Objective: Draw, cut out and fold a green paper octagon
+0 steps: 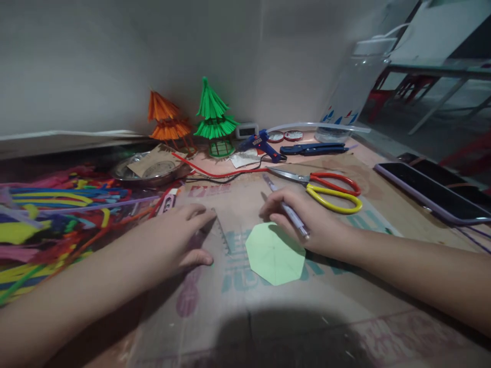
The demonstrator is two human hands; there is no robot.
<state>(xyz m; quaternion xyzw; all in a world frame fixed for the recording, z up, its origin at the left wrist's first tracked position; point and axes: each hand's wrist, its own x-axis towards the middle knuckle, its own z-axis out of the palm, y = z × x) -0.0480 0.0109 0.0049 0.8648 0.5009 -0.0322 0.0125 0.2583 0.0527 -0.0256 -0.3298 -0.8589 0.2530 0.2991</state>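
In my right hand (297,220) a light purple pen (293,217) lies slanted between the fingers, its upper end by the wrist side. Under that hand's edge is a pale green paper octagon (274,258), with faint lines crossing at its middle. My left hand (187,232) is to the left of the paper, fingers curled and thumb apart. It holds what looks like a clear ruler (222,232), whose ticked edge shows beyond the fingertips; the rest is hard to see. Beyond my right hand lie scissors (333,190) with red and yellow handles.
Printed cardboard (207,327) covers the table. Pipe cleaners (49,220) are heaped at left beside a metal dish (149,168). Behind stand an orange tree (169,120) and a green tree (215,117), a glue gun (263,145), a dark blue cutter (314,148), a bottle (347,92); a phone (433,191) lies right.
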